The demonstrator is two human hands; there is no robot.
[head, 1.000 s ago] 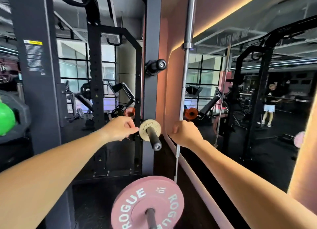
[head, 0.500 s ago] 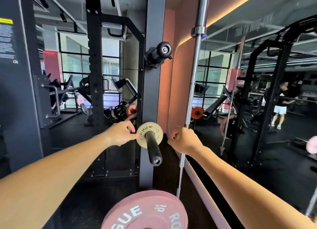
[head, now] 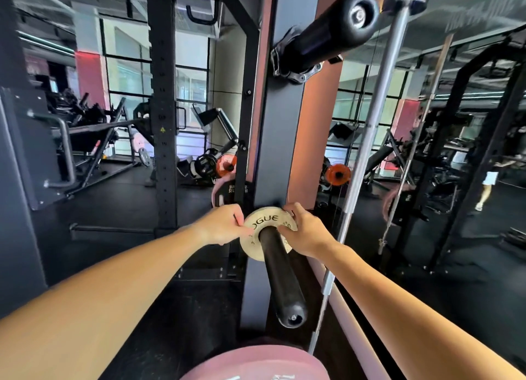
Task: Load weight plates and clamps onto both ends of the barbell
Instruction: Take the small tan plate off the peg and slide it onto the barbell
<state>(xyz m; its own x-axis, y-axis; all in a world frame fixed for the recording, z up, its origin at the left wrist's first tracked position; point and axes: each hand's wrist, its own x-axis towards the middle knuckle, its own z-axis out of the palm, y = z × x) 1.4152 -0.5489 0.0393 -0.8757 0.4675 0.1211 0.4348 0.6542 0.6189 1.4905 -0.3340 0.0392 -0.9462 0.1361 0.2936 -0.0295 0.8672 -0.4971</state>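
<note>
Black gym floor [head: 119, 209], steel rack upright [head: 280, 140] (mirror [head: 427, 180] right).

A black storage peg [head: 280, 277] on the rack upright [head: 280, 140] carries one small pale plate [head: 257, 223].

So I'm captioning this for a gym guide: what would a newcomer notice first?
Both hands, left and right, grip a small pale plate on a black peg sticking out of the rack post at centre. A pink plate fills the bottom edge, and a steel barbell leans upright at right.
</note>
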